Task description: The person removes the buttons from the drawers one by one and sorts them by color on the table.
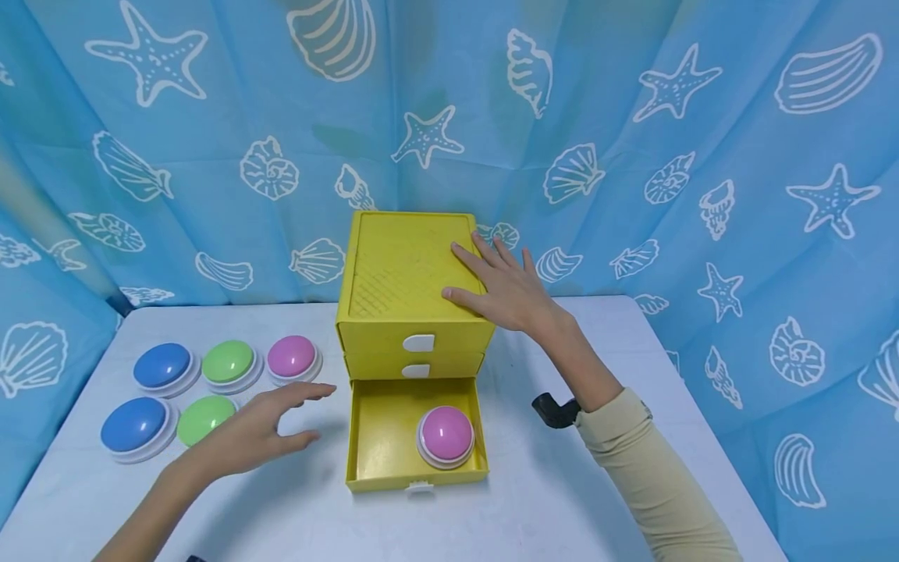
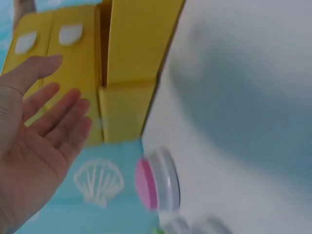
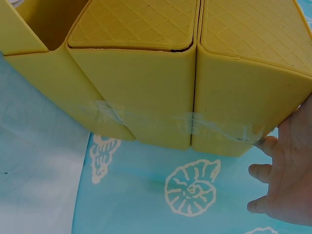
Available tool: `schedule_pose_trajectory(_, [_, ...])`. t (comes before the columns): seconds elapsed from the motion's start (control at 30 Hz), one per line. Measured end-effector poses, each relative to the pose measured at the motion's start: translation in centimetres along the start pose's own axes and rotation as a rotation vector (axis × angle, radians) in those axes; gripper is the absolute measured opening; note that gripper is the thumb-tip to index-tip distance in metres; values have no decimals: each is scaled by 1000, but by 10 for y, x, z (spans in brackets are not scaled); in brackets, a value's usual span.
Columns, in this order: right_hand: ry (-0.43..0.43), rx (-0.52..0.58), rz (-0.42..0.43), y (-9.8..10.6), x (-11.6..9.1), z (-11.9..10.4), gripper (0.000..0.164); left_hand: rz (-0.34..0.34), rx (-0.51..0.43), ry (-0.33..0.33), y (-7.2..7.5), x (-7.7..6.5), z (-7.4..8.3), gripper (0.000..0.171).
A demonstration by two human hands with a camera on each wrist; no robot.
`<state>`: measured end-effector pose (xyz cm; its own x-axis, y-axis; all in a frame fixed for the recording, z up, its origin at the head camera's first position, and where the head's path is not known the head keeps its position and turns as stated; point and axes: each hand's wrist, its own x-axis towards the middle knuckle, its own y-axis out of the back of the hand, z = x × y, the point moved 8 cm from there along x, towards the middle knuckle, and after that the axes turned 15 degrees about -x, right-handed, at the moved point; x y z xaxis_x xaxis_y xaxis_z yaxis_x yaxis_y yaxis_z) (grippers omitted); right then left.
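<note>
A yellow drawer unit [image 1: 414, 269] stands on the table, its bottom drawer [image 1: 382, 445] pulled out. Inside that drawer, on the right, sits a pink push-button light [image 1: 448, 434] with a white base. My right hand [image 1: 509, 293] rests on the unit's top right edge, fingers spread. Left of the open drawer, my left hand [image 1: 260, 429] hovers with fingers extended and thumb apart, holding nothing. In the left wrist view its palm [image 2: 39, 146] faces the camera, near the unit's white drawer handles [image 2: 70, 34].
Two blue button lights [image 1: 163, 365], two green ones [image 1: 228, 361] and a second pink one [image 1: 292, 356] stand in two rows on the left of the white table [image 1: 281, 515]. A blue curtain [image 1: 449, 101] with white shells hangs behind. Clear tape [image 3: 185, 122] runs along the unit's side.
</note>
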<state>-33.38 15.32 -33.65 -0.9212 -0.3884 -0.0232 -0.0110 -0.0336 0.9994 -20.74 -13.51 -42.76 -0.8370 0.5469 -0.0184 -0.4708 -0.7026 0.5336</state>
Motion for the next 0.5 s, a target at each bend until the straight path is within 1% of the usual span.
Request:
schedule_pose_trajectory(0.13, [-3, -4, 2, 0, 0, 0, 81, -40, -30, -99, -22, 13, 10, 55])
schedule_pose_trajectory(0.2, [-1, -9, 1, 0, 0, 1, 81, -55, -39, -124, -32, 20, 14, 56])
schedule_pose_trajectory(0.27, [1, -17, 4, 0, 0, 0, 80, -75, -53, -133, -42, 27, 16, 56])
schedule_pose_trajectory(0.37, [2, -20, 5, 1, 0, 0, 80, -118, -74, -121, -57, 38, 16, 58])
schedule_pose_trajectory(0.5, [-2, -24, 8, 1, 0, 0, 79, -168, -83, -123, -76, 51, 16, 61])
